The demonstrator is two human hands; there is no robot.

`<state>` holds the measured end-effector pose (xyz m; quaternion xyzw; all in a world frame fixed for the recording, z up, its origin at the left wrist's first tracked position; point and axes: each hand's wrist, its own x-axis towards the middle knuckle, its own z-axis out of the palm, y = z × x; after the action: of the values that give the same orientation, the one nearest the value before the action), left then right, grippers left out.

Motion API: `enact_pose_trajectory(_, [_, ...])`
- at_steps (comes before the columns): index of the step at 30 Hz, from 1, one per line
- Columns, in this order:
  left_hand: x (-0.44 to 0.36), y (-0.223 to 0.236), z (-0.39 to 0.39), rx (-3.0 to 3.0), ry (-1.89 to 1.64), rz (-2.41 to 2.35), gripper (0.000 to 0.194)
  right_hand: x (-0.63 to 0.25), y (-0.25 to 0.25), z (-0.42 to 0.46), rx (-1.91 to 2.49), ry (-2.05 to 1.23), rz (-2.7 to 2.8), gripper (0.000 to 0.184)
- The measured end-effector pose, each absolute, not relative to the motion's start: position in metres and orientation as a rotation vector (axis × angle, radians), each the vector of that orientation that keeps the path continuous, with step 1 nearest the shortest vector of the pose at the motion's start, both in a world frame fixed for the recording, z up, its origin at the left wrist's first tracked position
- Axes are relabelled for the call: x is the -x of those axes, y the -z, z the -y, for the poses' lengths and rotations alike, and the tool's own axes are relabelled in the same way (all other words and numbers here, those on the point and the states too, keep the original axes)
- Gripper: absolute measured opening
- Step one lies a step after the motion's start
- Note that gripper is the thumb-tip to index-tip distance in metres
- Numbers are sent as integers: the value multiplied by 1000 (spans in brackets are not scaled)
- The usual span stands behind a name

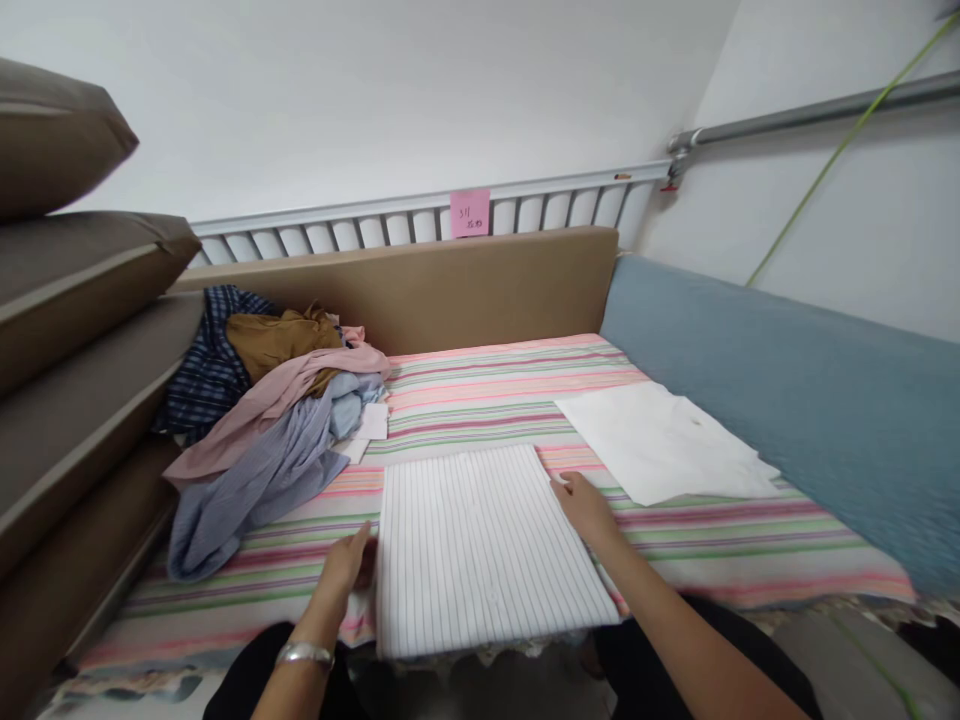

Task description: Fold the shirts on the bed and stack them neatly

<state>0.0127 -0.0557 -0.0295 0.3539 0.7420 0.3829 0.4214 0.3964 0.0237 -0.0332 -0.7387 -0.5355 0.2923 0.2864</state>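
A folded white cloth [487, 555] with thin dark stripes lies flat at the bed-like surface's front edge, between my hands. By its left side is my left hand [349, 562], fingers loosely bent and apart, a silver bangle on the wrist. My right hand [583, 508] is at the upper right side, its fingertips against or just beside the cloth's edge. Neither hand visibly pinches the cloth, though some fingertips are hidden. Beyond the right hand lies a flat white sheet [664, 440], perhaps paper or thin fabric.
Crumpled clothes [292, 400] in blue, pink, brown and plaid are heaped at the left, with white tags [371, 422] beside them. Stacked brown cushions [82, 330] rise at far left. A striped bedsheet [480, 385] meets a tan backrest [480, 290] and a blue padded side [787, 370].
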Motion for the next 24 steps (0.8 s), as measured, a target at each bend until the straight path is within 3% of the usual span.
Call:
enact_pose_trajectory(6, [-26, 26, 10, -743, -930, -1719, 33, -388, 22, -38, 1977, -1077, 1404, 36])
enact_pose_trajectory(11, [-32, 19, -12, -659, -851, -1524, 33, -385, 11, -47, 1691, -1546, 1389, 26])
enact_pose_trajectory(15, [-35, 14, -7, -670, -882, -1416, 35, -388, 14, -46, 1363, -1902, 1223, 35])
enact_pose_trajectory(19, [-34, -4, -8, -726, -1006, -1383, 35, -390, -5, -50, 1219, -1801, 1193, 47])
enact_pose_trajectory(24, [-28, -58, -37, -844, -1220, -1343, 52, -388, -74, -76, 1237, -1445, 1306, 44])
